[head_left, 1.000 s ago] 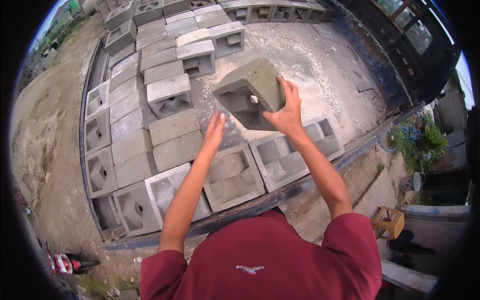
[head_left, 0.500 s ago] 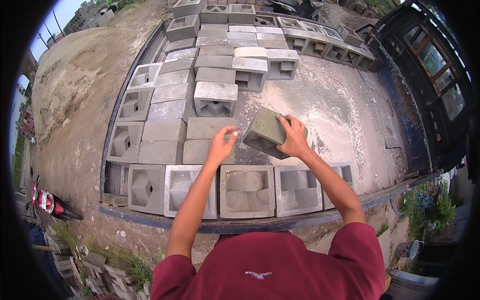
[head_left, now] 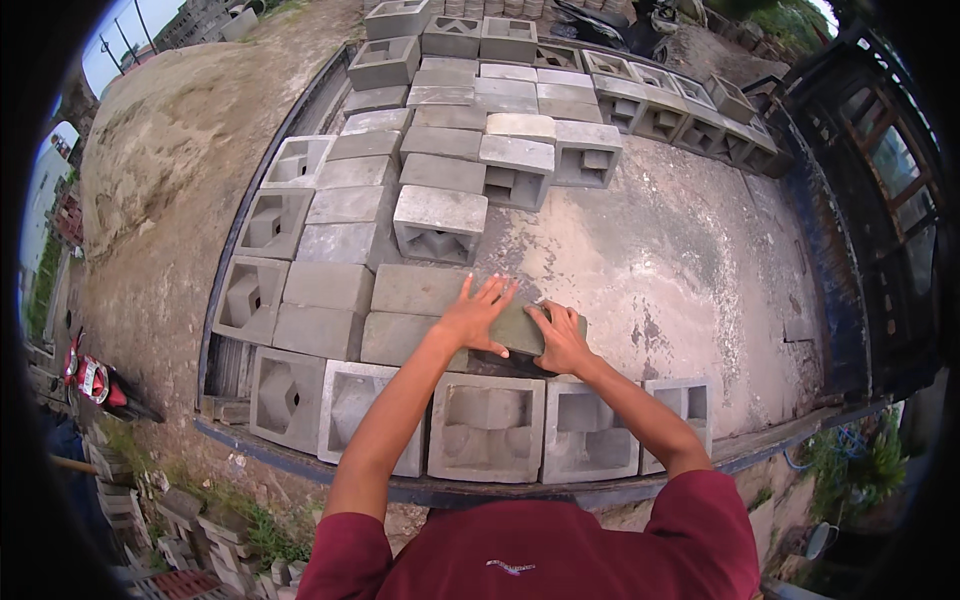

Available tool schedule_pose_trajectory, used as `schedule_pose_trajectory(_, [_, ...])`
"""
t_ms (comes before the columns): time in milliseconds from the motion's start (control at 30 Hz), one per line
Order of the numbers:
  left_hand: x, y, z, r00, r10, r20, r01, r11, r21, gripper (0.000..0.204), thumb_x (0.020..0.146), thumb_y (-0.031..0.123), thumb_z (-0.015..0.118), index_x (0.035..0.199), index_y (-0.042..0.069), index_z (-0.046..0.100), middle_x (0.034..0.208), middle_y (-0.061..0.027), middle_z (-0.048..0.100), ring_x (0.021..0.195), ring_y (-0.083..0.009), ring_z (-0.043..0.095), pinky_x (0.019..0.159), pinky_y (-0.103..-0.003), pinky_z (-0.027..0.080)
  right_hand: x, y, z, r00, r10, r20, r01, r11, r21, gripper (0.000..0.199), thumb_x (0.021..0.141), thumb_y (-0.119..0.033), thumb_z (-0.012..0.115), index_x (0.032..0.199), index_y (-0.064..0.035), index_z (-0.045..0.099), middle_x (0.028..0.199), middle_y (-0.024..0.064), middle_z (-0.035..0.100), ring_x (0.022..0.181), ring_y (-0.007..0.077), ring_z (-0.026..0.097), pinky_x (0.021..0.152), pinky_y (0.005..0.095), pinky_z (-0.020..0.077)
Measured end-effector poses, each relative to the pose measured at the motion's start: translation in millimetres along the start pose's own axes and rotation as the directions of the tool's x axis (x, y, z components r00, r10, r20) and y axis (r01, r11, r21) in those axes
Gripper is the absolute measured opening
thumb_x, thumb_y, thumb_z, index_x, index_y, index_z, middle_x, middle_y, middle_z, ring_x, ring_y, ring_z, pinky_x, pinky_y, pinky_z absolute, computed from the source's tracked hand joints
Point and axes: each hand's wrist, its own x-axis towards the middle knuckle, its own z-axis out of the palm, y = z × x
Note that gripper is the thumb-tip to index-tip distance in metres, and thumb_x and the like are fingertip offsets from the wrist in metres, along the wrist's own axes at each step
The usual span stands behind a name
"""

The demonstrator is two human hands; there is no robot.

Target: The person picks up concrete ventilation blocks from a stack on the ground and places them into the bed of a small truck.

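Observation:
A greenish-grey hollow concrete block (head_left: 516, 328) sits low behind the front row, at the right end of the laid blocks. My right hand (head_left: 562, 340) grips its right side, fingers over the top edge and thumb toward the near side. With fingers spread, my left hand (head_left: 478, 318) lies at the block's left edge, over the seam with the neighbouring grey blocks (head_left: 415, 290). My hands hide much of the held block. Just in front of it stand open-faced blocks (head_left: 487, 428) with shaped hollows.
Rows of concrete blocks (head_left: 345, 205) fill the left of the truck bed (head_left: 690, 260); another row (head_left: 660, 118) runs along the far side. The dark cab frame (head_left: 870, 200) rises at right. A low rail (head_left: 300, 465) edges the near side. A red motorbike (head_left: 100, 385) stands outside at left.
My right hand has lowered the block and brought it left and nearer, from tilted to flatter beside the others. My left hand has moved right onto its edge, fingers spreading.

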Motion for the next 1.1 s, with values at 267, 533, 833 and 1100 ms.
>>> schedule_pose_trajectory(267, [16, -7, 20, 0.995, 0.083, 0.046, -0.079, 0.994, -0.074, 0.113, 0.058, 0.057, 0.081, 0.142, -0.003, 0.034, 0.135, -0.0179, 0.045, 0.13, -0.0329, 0.041, 0.115, -0.056, 0.018, 1, 2, 6, 1.0, -0.024, 0.008, 0.024, 0.999, -0.021, 0.101, 0.051, -0.018, 0.084, 0.141, -0.0092, 0.038, 0.132, 0.024, 0.04, 0.125, 0.0384, 0.04, 0.102, 0.0507, 0.0282])
schedule_pose_trajectory(533, [19, -7, 10, 0.997, 0.055, 0.052, -0.05, 0.995, -0.087, 0.11, 0.057, 0.056, 0.081, 0.138, -0.006, 0.039, 0.132, -0.0195, 0.048, 0.128, -0.0334, 0.043, 0.114, -0.055, 0.022, 4, 18, -19, 0.995, -0.026, 0.091, 0.023, 0.999, 0.033, 0.11, 0.058, -0.043, 0.084, 0.145, -0.0029, 0.03, 0.131, 0.0253, 0.042, 0.121, 0.0404, 0.045, 0.1, 0.0515, 0.0319])
schedule_pose_trajectory(833, [73, -29, -10, 0.986, 0.166, -0.004, -0.166, 0.986, -0.008, 0.107, 0.056, 0.055, 0.082, 0.134, -0.007, 0.042, 0.129, -0.0202, 0.05, 0.125, -0.0334, 0.046, 0.112, -0.053, 0.028, 30, 60, -44, 0.99, 0.031, 0.134, -0.025, 0.999, -0.043, 0.11, 0.057, -0.045, 0.084, 0.143, 0.0011, 0.032, 0.127, 0.0226, 0.045, 0.117, 0.0385, 0.047, 0.097, 0.0468, 0.0366])
schedule_pose_trajectory(1100, [200, -89, -42, 0.986, 0.159, -0.053, -0.15, 0.977, 0.151, 0.11, 0.057, 0.056, 0.082, 0.136, -0.008, 0.039, 0.13, -0.0188, 0.05, 0.126, -0.0323, 0.045, 0.112, -0.051, 0.028, 132, 153, -78, 0.999, 0.024, 0.039, -0.016, 0.98, -0.2, 0.11, 0.054, -0.04, 0.086, 0.142, 0.0006, 0.034, 0.127, 0.022, 0.046, 0.119, 0.0383, 0.046, 0.098, 0.0468, 0.0357])
